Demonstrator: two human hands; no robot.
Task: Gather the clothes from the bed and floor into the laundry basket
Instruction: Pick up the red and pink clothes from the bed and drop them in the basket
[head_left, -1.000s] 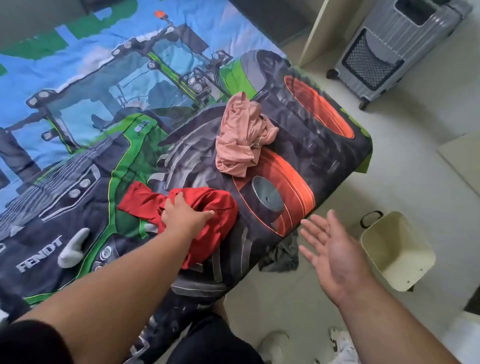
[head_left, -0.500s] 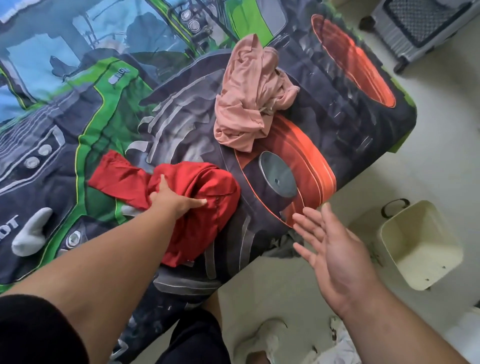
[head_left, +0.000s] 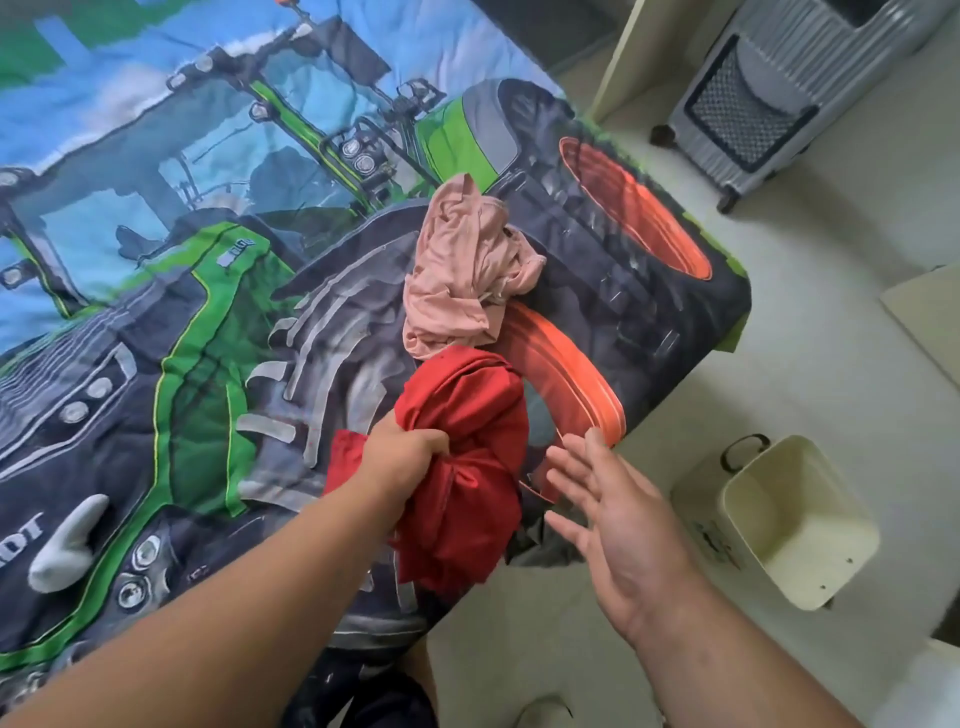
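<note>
My left hand (head_left: 402, 460) is closed on a bunched red garment (head_left: 462, 467), lifted off the tractor-print bedspread (head_left: 182, 312) near the bed's corner. Just beyond it a crumpled pink garment (head_left: 462, 275) lies on the bed. A white sock (head_left: 65, 543) rests at the bed's near left. My right hand (head_left: 615, 525) hovers open, palm up, right of the red garment, holding nothing. The cream laundry basket (head_left: 800, 525) stands on the floor to the right, with nothing in it. A dark grey cloth (head_left: 540, 543) shows on the floor by the bed's edge, mostly hidden behind my hands.
A grey wheeled appliance (head_left: 779, 93) stands on the pale floor at the upper right. A flat beige board (head_left: 930, 317) lies at the right edge. My shoe (head_left: 540, 712) shows at the bottom, by the bed's edge.
My left hand has gripped the red garment and pulled it up and rightward into a bunch, off the bedspread. My right hand stays open beside it.
</note>
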